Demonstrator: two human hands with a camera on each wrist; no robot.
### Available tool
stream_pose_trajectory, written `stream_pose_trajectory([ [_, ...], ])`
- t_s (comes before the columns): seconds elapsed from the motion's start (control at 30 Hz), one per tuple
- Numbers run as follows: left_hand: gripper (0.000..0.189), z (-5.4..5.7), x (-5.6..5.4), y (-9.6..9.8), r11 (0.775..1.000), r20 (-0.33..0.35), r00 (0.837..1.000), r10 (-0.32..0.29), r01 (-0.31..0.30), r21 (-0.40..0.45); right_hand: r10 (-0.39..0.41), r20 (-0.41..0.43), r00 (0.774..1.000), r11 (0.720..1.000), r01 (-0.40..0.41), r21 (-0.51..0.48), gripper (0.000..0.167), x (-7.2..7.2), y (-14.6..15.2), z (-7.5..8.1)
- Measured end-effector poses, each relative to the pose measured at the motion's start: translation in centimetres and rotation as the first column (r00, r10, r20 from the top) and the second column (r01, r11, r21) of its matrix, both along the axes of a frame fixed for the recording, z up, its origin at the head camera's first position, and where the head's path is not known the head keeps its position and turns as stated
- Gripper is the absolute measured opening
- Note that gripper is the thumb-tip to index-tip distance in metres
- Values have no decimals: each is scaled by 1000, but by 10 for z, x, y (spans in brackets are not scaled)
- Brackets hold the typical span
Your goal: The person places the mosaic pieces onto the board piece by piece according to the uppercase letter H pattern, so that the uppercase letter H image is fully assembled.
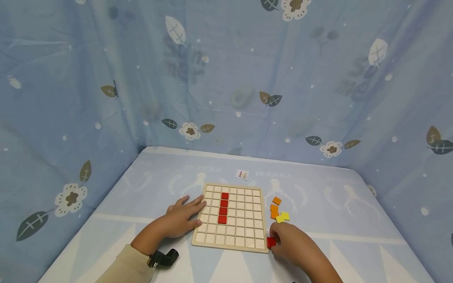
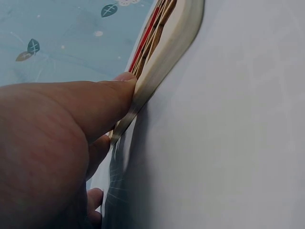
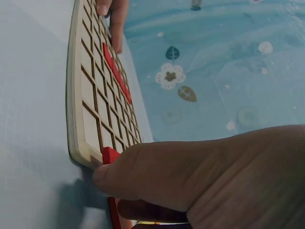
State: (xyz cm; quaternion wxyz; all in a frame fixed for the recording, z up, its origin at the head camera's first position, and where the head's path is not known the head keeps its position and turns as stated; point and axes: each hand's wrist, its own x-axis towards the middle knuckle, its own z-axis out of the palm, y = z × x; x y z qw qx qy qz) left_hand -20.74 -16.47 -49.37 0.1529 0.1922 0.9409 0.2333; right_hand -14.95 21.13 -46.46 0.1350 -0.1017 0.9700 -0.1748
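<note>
A wooden grid board (image 1: 230,248) lies on the table, with a column of several red square tiles (image 1: 223,210) set in its cells. My left hand (image 1: 178,218) rests at the board's left edge, fingers spread over the frame. In the left wrist view the thumb (image 2: 112,95) touches the board's side. By the board's near right corner, my right hand (image 1: 291,241) pinches a red tile (image 3: 109,155) between thumb and finger. Another red piece (image 3: 113,212) shows below that hand in the right wrist view, partly hidden by the fingers.
Orange tiles (image 1: 274,211) and yellow tiles (image 1: 285,216) lie loose right of the board, just beyond my right hand. A small printed card (image 1: 242,174) lies behind the board. Blue patterned curtain (image 1: 226,78) walls the table's back and sides.
</note>
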Motion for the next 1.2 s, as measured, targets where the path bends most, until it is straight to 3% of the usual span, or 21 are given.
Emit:
stream_pose_trajectory([
  [0.57, 68, -3, 2, 1, 1000, -8, 1000, 3, -3, -11, 92, -102, 991, 990, -102, -96, 16, -24, -53, 5],
  [1.03, 68, -4, 5, -2, 1000, -10, 1000, 13, -13, -20, 91, -89, 992, 964, -110, -240, 18, -38, -98, -10],
  [1.2, 68, -7, 0, -1, 999, -31, 999, 8, -9, -31, 109, -90, 990, 959, -129, -253, 17, -40, -111, -12],
])
